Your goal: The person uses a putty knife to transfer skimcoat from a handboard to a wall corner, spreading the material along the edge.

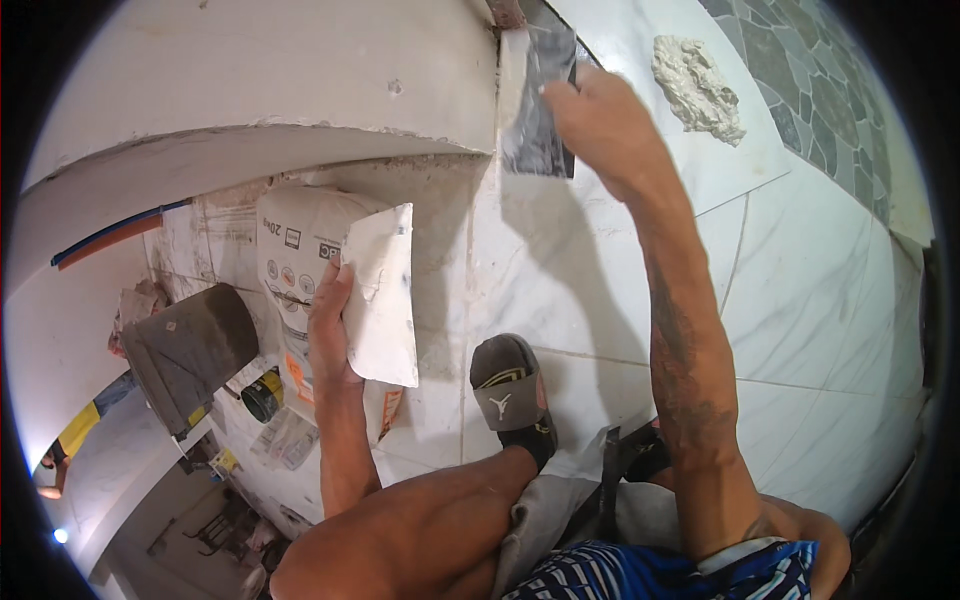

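Note:
My right hand is closed on a grey, rectangular flat trowel smeared with pale paste. The trowel lies against the outer corner of a low white wall, close to the floor; its handle is mostly hidden by my fingers. In my left hand is a white flat piece with a rounded lower edge and a scuffed surface, held upright with fingers at its left side. Behind it stands a printed paper bag, partly covered by my hand and the piece. A lumpy heap of off-white paste sits right of the trowel.
The heap rests on a white slab on marbled floor tiles, beside stone-patterned flooring. A dark bucket and a small green tin are left. My sandalled foot is between my hands. Another person is far left.

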`<state>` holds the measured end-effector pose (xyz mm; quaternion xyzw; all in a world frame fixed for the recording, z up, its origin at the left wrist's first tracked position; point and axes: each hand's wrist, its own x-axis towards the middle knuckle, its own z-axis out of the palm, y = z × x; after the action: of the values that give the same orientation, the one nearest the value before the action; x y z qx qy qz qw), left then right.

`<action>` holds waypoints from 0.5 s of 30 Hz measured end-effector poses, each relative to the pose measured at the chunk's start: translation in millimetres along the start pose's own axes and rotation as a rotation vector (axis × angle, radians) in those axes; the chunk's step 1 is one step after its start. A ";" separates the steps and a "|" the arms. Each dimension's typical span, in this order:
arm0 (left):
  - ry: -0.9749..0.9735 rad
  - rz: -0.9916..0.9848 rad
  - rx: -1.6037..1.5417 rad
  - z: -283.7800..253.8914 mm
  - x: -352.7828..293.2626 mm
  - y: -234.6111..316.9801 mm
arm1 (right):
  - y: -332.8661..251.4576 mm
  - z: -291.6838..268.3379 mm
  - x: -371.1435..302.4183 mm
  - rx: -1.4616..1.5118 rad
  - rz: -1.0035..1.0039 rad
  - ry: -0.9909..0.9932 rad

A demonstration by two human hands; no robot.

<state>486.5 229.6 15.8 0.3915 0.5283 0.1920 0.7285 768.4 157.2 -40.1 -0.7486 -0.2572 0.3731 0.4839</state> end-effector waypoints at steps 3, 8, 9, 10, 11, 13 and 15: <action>-0.064 0.017 -0.055 -6.6 -2.1 5.3 | 38.2 27.0 -3.3 -0.089 -0.008 0.067; -0.091 0.025 -0.076 -15.0 -1.4 0.4 | 64.6 56.5 -8.4 -0.095 0.101 0.054; -0.086 0.028 -0.081 -15.8 -1.1 0.4 | 62.7 57.4 -9.5 -0.095 0.099 0.052; -0.085 0.031 -0.082 -15.9 -1.2 0.8 | 60.2 57.8 -10.7 0.022 0.228 -0.034; -0.068 0.029 -0.081 -15.8 -1.4 1.3 | 57.9 58.2 -12.0 0.139 0.357 -0.121; -0.055 0.029 -0.083 -15.8 -1.2 0.2 | 67.5 65.9 -17.6 0.244 0.379 -0.092; -0.111 0.021 -0.063 -17.2 0.9 -2.4 | 84.3 74.4 -21.6 0.347 0.402 -0.059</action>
<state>470.7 235.0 11.1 0.3838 0.4767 0.1943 0.7666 697.6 147.1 -129.5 -0.6793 -0.0494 0.5220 0.5135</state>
